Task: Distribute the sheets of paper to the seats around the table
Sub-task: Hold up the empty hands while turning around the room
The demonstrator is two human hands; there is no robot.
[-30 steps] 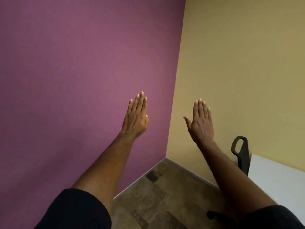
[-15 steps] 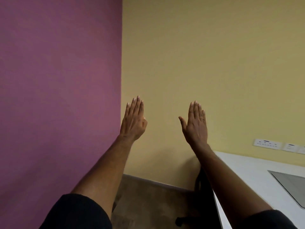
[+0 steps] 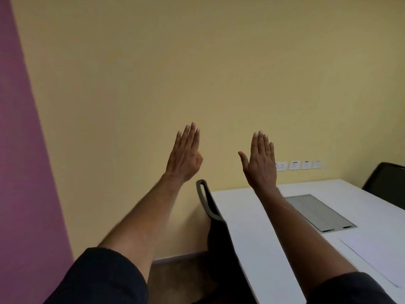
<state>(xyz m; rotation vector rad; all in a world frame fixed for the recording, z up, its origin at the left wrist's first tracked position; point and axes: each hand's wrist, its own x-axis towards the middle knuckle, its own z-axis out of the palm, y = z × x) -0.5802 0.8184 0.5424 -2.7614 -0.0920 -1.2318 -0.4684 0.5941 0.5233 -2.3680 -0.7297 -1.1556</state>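
Both my arms are stretched out in front of me at chest height. My left hand [image 3: 185, 153] is raised flat with straight fingers and holds nothing. My right hand [image 3: 260, 160] is likewise flat and empty, hovering above the far left end of the white table [image 3: 245, 216]. A white sheet of paper [image 3: 372, 253] lies flat on the table at the lower right, partly cut off by the frame edge. A black chair [image 3: 213, 218] stands tucked at the table's left side, between my arms.
A grey cable hatch [image 3: 317, 212] is set into the table's middle. Another black chair [image 3: 385, 183] stands at the far right side. Wall sockets [image 3: 298, 165] sit on the yellow wall behind the table. A purple wall [image 3: 19, 172] runs along the left.
The view has swung to the right, from the purple corner toward the table. The table, hatch, paper and far chair have come into sight. Both hands stay raised and empty.
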